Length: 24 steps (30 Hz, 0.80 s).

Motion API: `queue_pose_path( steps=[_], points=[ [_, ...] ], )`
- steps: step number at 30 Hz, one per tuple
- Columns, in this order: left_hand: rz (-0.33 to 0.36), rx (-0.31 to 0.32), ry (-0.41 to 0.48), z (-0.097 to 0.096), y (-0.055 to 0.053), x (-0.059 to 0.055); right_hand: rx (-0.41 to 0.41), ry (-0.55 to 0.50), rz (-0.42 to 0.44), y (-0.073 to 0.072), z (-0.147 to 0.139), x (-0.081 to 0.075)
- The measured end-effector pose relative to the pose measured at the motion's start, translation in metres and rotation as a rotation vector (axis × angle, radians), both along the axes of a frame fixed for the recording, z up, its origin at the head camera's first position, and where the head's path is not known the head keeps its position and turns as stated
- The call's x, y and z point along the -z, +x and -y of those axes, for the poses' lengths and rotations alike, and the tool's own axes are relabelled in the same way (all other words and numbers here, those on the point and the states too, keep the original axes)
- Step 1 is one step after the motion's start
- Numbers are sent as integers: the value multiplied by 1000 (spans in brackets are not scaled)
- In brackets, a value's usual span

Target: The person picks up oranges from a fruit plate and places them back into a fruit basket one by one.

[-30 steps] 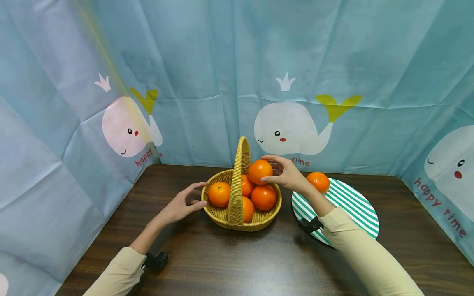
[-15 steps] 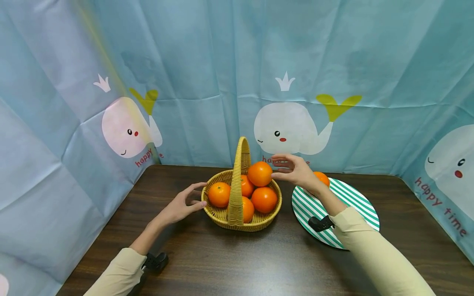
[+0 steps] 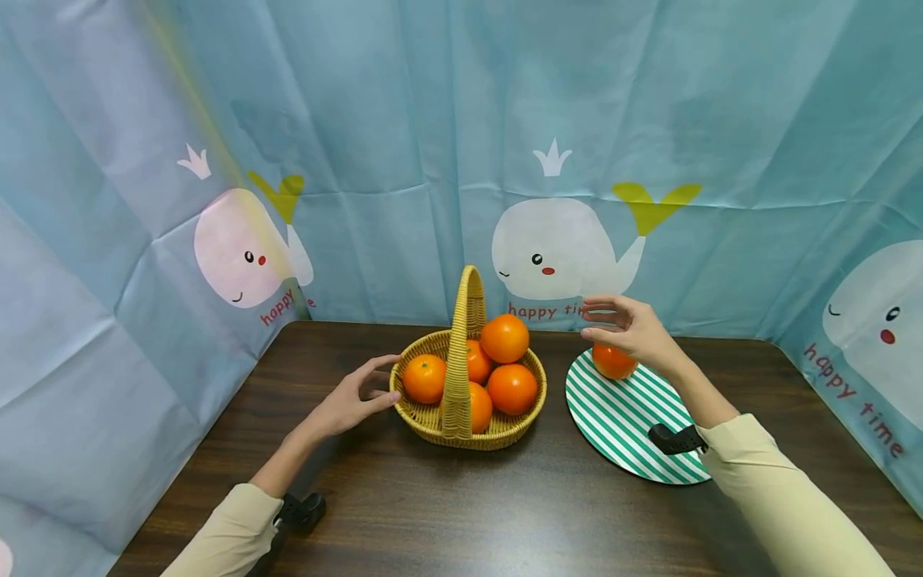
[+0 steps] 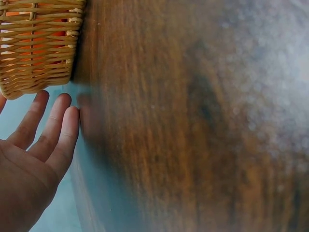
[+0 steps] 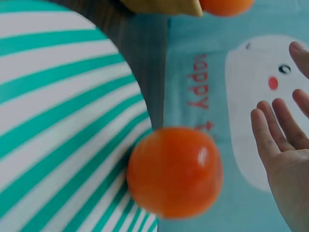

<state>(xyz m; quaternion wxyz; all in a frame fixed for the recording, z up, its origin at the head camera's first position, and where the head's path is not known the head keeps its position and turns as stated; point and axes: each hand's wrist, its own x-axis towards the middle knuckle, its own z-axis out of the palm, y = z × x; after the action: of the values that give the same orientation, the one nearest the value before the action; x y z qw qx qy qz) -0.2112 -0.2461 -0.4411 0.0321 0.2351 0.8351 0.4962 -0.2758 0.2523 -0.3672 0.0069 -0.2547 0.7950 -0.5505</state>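
A yellow wicker basket (image 3: 497,439) with a tall handle stands mid-table, holding several oranges; one orange (image 3: 505,338) sits on top of the others at its right end. My left hand (image 3: 351,401) is at the basket's left end, fingers and thumb spread, fingertips right at the wicker. In the left wrist view those fingers reach out nearly straight. My right hand (image 3: 634,332) is empty, fingers loosely bent, above a single orange (image 3: 613,363) at the far edge of a round green-and-white striped mat (image 3: 634,437). The right wrist view shows that orange below the hand, apart from the fingers.
The dark wooden table (image 3: 433,513) carries basket and mat side by side. Behind its far edge hangs a blue curtain (image 3: 360,120) printed with whales. Black wrist cameras are strapped to both arms.
My right hand has let go of the top orange in the basket and moved right to over the mat. My left hand has stayed at the basket's left end.
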Motion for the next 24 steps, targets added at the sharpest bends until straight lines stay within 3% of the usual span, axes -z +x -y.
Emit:
queue_pose_path(
  steps=[7, 13, 24],
  points=[
    [11, 2, 10, 0, 0, -1, 65, 31, -23, 6, -30, 2],
    [10, 7, 16, 0, 0, -1, 92, 83, -50, 10, -50, 13],
    [9, 9, 12, 0, 0, 0, 154, 125, -27, 14, -63, 34]
  ],
)
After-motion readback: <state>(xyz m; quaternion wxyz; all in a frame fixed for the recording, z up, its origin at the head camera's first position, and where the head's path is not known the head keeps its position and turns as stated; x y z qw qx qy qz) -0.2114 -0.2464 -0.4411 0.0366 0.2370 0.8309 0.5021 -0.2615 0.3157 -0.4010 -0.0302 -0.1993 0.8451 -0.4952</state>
